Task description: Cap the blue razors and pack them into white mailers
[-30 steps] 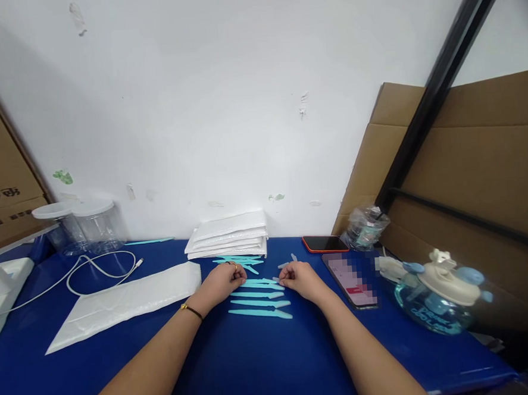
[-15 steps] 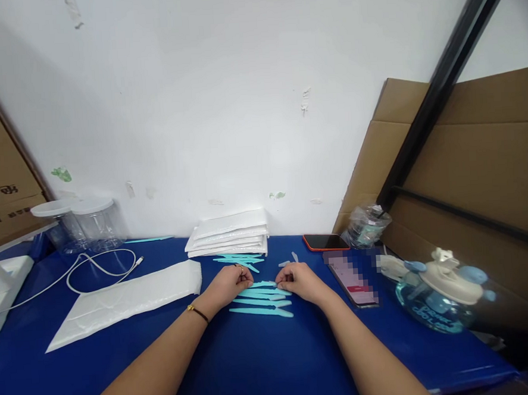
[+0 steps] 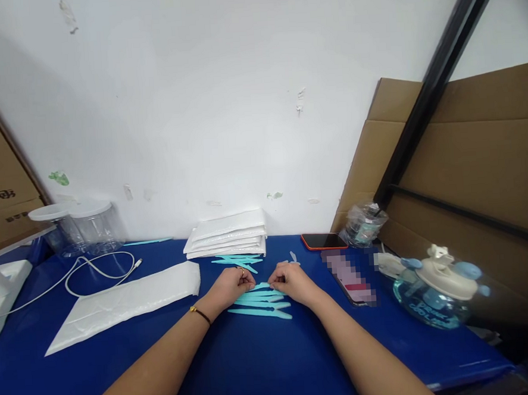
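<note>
Several light-blue eyebrow razors [image 3: 259, 311] lie in a loose row on the blue table, handles to the left. At the row's far edge, my left hand [image 3: 232, 284] is closed in a pinch on the handle side of the farthest razor [image 3: 262, 286]. My right hand [image 3: 292, 281] pinches that razor's other end, its fingertips hiding the tip. Small translucent pieces, perhaps blade caps [image 3: 293, 257], lie just beyond my right hand. Behind my left hand is a second group of light-blue razors [image 3: 236, 260], crossed over one another.
White padded mailers [image 3: 225, 232] are stacked against the wall; another mailer [image 3: 131, 301] lies left. A white cable [image 3: 84, 259] and clear jars [image 3: 93, 229] stand farther left. To the right are an orange-edged phone [image 3: 324, 241], another phone [image 3: 349, 278] and a water bottle [image 3: 435, 297].
My right hand has moved slightly left, closer to my left hand, along the farthest razor. The whole view has shifted a little. The other razors lie as before.
</note>
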`<state>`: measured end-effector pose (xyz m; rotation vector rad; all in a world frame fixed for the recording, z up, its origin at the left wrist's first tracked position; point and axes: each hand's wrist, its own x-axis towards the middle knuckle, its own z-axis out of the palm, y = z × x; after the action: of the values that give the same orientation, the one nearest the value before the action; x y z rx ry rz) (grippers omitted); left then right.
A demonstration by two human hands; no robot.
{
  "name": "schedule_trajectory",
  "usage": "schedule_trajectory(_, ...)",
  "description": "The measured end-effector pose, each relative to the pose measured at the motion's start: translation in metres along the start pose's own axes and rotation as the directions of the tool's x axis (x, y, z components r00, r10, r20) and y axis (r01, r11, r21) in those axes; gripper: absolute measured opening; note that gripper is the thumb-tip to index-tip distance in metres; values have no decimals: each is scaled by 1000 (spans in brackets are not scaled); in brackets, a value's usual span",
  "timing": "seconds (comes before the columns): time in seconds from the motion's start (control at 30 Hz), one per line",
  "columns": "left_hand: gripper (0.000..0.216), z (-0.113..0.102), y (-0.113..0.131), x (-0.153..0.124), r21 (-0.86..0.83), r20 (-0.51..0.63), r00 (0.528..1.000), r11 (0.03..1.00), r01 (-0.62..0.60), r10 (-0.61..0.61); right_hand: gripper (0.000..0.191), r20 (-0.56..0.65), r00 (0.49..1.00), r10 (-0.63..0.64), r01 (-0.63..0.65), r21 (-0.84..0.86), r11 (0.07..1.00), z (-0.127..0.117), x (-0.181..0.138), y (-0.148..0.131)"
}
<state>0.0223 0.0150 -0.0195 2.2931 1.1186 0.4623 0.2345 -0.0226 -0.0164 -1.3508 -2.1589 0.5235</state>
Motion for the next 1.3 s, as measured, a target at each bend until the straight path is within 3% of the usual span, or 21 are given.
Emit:
schedule_trajectory(0.07,19,-1,-1,-1,-3,-7,999,1000,-31,31,13,-16,1000,-16,16,18,1000,-6,-1,2)
schedule_trajectory(0.13,20,-4,-3,-1,19,-61,994,996,-88,89,13,-109,994,17,-15,21,1000,-19,-3,7)
schedule_trajectory(0.2,23,-8,-8,-1,98,-142,980,987,-130,143,16,-248,963,108,-111,4,994,-34,-6,16)
schedule_trajectory(0.27,27,-13,-12,-1,214,-203,965,969,-122,167,17,-310,928,209,-226,-20,974,-47,-10,25)
schedule_trajectory(0.37,31,-17,-15,-1,349,-225,964,936,-55,141,20,-250,934,257,-286,-88,954,-52,-12,33)
schedule_trajectory(0.47,31,-19,-12,-2,408,-201,970,912,-43,136,30,-168,972,167,-192,-151,970,-44,-12,36)
schedule_trajectory(0.63,25,-18,-7,-2,425,-150,976,902,-79,156,12,-67,981,183,-187,-62,980,-31,-10,34)
schedule_trajectory(0.73,18,-17,-7,0,400,-162,975,913,-76,152,1,-78,983,168,-169,-10,985,-23,-7,31)
schedule_trajectory(0.9,13,-15,-6,2,326,-168,979,944,-58,118,8,-51,984,169,-167,40,985,-9,0,23)
schedule_trajectory(1.13,18,-9,3,3,349,-190,976,936,-33,105,11,-13,988,154,-153,69,986,-3,4,13)
schedule_trajectory(1.3,25,-19,-1,-4,383,-200,974,923,-24,108,6,-53,990,134,-133,21,991,-3,3,12)
